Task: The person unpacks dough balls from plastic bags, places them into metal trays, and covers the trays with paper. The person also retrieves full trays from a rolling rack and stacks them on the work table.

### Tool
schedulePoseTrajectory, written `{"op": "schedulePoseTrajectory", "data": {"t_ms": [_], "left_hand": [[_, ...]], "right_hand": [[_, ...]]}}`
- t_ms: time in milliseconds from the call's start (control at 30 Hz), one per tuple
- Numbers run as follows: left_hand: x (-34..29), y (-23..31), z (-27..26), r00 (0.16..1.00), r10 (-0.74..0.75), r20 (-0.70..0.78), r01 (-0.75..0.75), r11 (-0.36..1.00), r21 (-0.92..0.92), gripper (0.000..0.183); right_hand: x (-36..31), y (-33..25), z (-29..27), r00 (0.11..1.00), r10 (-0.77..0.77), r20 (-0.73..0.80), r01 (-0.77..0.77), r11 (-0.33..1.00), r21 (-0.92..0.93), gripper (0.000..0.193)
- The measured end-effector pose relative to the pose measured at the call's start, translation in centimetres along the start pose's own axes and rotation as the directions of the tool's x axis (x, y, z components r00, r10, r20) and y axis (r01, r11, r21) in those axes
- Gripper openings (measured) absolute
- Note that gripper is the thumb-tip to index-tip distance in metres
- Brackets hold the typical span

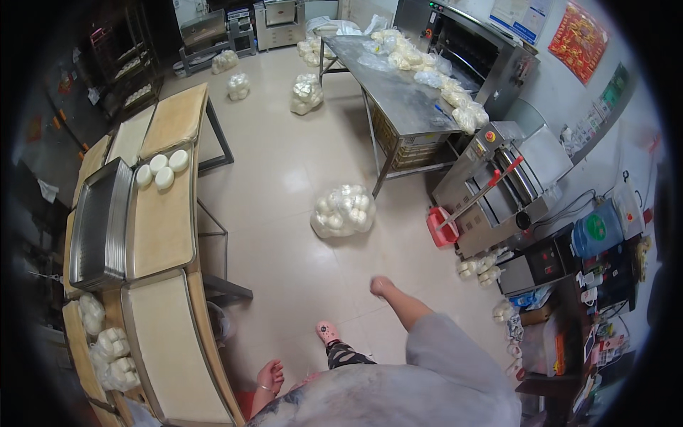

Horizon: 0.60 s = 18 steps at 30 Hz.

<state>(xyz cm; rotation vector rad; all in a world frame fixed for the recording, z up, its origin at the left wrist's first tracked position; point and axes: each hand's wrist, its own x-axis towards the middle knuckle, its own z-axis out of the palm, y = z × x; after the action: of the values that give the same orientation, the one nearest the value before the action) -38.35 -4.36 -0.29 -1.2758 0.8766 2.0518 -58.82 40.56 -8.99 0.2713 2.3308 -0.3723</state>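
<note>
- Two hands show, well apart from each other; neither visibly grips anything.
- The left hand (270, 375) hangs low beside the body, fingers loosely bent around nothing, a pale bracelet (266, 388) at its wrist.
- The right hand (382, 287) is farther forward, above the floor (284, 256); it is small and blurred, so I cannot tell how far its fingers are curled.
- The nearest bag of white rounds (343, 211) rests on the floor ahead of the right hand and slightly to its left, touched by neither hand.
- Between the hands, a pink clog (327, 331) points forward.
- Just left of the left hand is a long lined tray (171, 341); past it, smaller bags (114, 356) lie on the left-hand surface (77, 334).
- Far ahead of both hands, more bags (466, 110) line the right side of a steel surface (398, 92).
- Judging by the stance, the step in hand is walking across the floor with free hands, before any grasp.
- Taking up the nearest bag would call for closing the gap, bending low, and gathering its thin plastic with both hands, since its lumpy load could sag.
</note>
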Motion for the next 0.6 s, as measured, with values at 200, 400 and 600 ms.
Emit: {"op": "schedulePoseTrajectory", "data": {"t_ms": [200, 400, 600], "left_hand": [[4.3, 0.3, -9.8, 0.963, 0.101, -0.249, -0.016, 0.948, 0.319, 0.017], [7.0, 4.8, -11.1, 0.893, 0.201, -0.403, 0.055, 0.839, 0.541, 0.017], [15.5, 19.3, -3.9, 0.955, 0.192, -0.226, -0.07, 0.885, 0.46, 0.017]], "right_hand": [[5.4, -17.8, -9.6, 0.95, -0.184, -0.251, 0.288, 0.829, 0.48, 0.022], [1.4, -29.4, -4.5, 0.644, -0.649, 0.404, 0.349, 0.72, 0.6, 0.024], [11.6, -31.2, -8.1, 0.747, -0.56, 0.36, 0.317, 0.775, 0.547, 0.026]]}}
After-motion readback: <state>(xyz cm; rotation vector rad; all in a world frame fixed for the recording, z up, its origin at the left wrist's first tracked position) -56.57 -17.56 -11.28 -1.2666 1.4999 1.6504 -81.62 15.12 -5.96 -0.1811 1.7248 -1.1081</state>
